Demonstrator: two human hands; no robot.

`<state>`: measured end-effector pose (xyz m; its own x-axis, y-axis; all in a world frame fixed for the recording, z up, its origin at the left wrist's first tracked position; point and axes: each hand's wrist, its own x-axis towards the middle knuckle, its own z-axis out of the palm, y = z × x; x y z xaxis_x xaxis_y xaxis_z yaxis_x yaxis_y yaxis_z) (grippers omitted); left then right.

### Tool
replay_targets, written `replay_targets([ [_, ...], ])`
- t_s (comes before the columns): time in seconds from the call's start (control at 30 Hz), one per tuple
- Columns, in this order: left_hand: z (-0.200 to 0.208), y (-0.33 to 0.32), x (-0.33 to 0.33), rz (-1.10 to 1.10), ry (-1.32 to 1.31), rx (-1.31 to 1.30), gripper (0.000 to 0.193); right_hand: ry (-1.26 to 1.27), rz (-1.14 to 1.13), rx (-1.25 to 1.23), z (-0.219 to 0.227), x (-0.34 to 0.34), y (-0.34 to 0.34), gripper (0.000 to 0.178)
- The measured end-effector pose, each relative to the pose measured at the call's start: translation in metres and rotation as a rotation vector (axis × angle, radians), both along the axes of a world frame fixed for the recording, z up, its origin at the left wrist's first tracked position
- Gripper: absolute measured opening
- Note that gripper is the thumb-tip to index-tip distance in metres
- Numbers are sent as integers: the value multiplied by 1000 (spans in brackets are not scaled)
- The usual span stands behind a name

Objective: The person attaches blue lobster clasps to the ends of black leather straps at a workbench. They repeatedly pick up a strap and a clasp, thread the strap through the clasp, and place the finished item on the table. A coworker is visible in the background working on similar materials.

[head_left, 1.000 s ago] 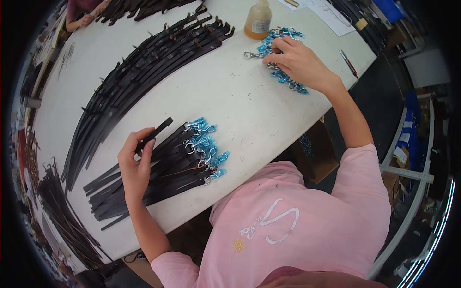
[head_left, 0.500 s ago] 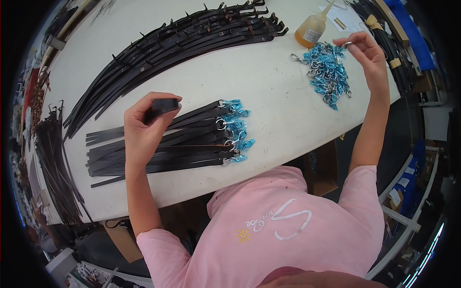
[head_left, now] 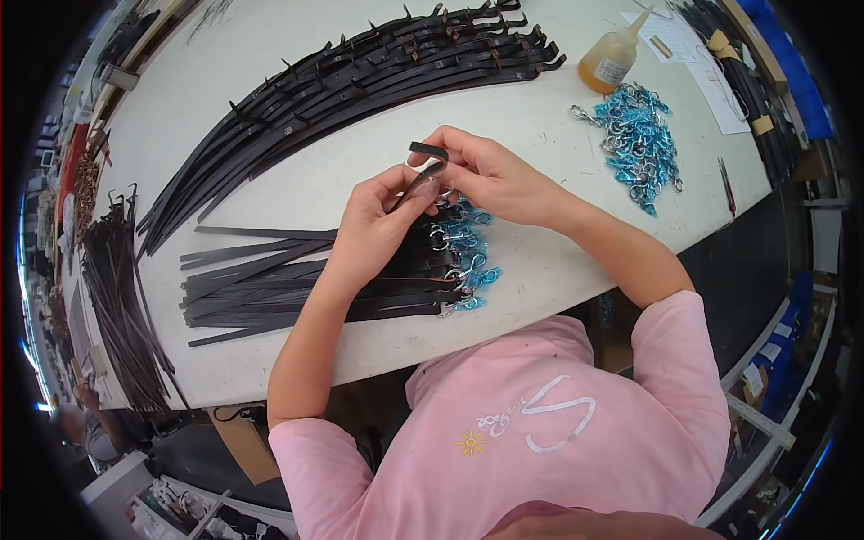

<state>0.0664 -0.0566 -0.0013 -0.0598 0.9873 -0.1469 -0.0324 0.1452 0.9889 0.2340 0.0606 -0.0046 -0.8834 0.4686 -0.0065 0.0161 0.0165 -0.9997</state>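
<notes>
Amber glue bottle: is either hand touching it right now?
No. The amber glue bottle stands at the table's far edge, while the left hand and right hand meet on a black strap.

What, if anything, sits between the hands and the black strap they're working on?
Nothing visible. The left hand and right hand both already grip the black strap, held above the pile of finished straps. The loose blue clips lie off to the right, apart.
</notes>
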Motion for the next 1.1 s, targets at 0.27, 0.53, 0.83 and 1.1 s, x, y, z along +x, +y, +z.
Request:
replay_targets([
  [0.27,13,0,-8,139,28,-141,22,-110,34,-321,12,17,15,28],
  [0.53,10,1,-12,123,-17,-201,23,-113,40,-406,9,16,18,24],
  [0.83,9,-1,-6,136,8,-123,18,-114,11,-331,4,16,15,20],
  [1.1,9,-1,-1,183,1,-19,15,24,-88,302,4,17,5,10],
])
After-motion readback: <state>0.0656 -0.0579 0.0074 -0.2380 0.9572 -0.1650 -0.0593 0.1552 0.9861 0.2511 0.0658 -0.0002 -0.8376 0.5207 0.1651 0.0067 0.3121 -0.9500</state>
